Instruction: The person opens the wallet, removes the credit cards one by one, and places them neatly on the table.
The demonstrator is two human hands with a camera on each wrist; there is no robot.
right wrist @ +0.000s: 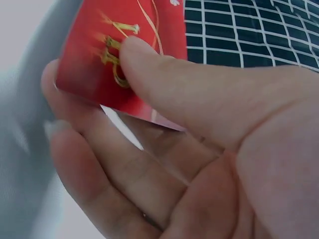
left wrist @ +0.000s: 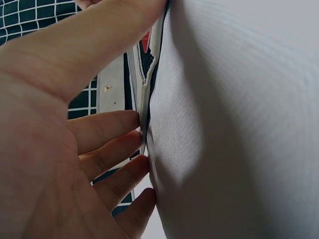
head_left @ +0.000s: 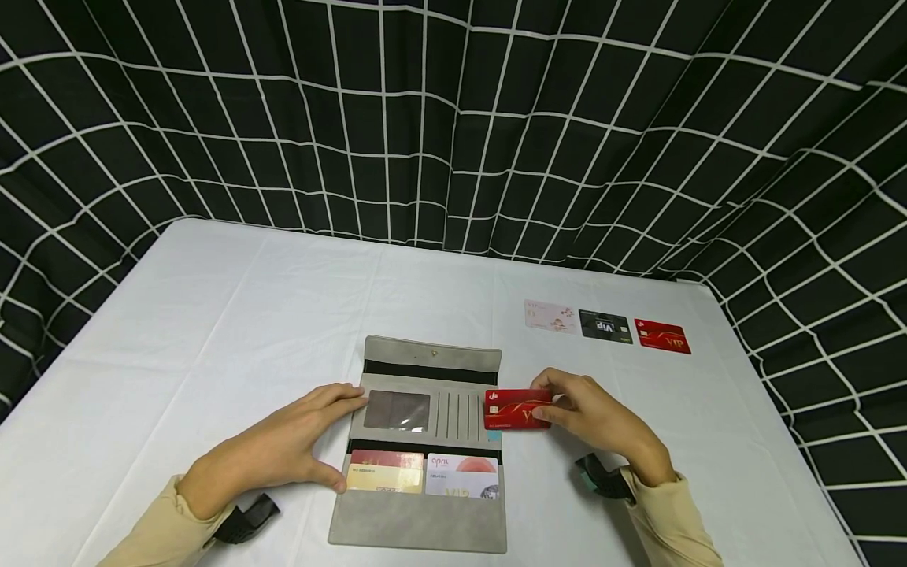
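A grey wallet (head_left: 418,523) lies unfolded on the white table, its flap pointing away from me. My left hand (head_left: 286,441) touches the wallet's left edge, fingertips by the clear window (head_left: 398,411) and thumb lower down. Between thumb and fingers, my right hand (head_left: 598,413) pinches a red VIP card (head_left: 509,409). The card's left end is over the right side of the wallet, beside the narrow card slots (head_left: 458,416); whether it has entered a slot I cannot tell. In the right wrist view, the thumb presses on the red card's face (right wrist: 87,74).
Lower pockets hold a yellow card (head_left: 386,478) with a red one behind it, and pale cards (head_left: 463,478) on the right. Farther back right lie a pale pink card (head_left: 550,316), a black VIP card (head_left: 605,326) and another red card (head_left: 662,336). Black gridded cloth (head_left: 397,118) surrounds the table.
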